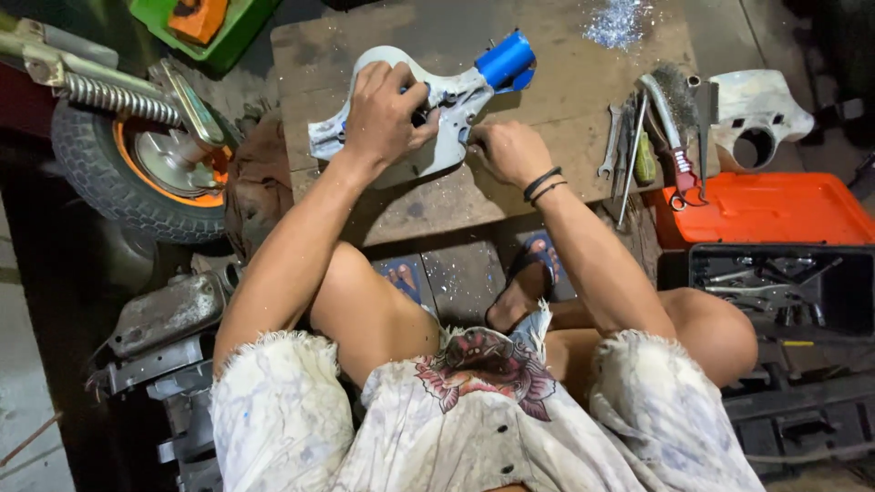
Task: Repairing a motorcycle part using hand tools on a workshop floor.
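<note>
My left hand (pixel 383 117) lies spread over the pale grey, curved cast-metal housing with a blue plastic cylinder at its far end (pixel 447 109), the fingers (pixel 406 87) curled down over its upper edge and pressing it flat onto the worn wooden bench (pixel 556 100). My right hand (pixel 510 150), with black bands at the wrist, sits at the housing's near right edge, fingers bent in and pinched close at something small there; I cannot tell what they have hold of, if anything.

I judge the piece stiff and fairly heavy for its bulk, a casting that will not flex. Its rounded white face looks smooth and could slide under a palm, so the ribbed, cut-out middle and the narrow neck below the blue cylinder seem the better places to grip. The blue part looks like plastic, and I would not lever on it.

The housing is scuffed, its paint worn to bare metal along the edges, with dark openings in the centre. It rests mid-bench, well apart from the bunch of steel spanners and red-handled pliers (pixel 656 137) at the right edge, and from the orange plastic case (pixel 775 214) beyond them.
</note>
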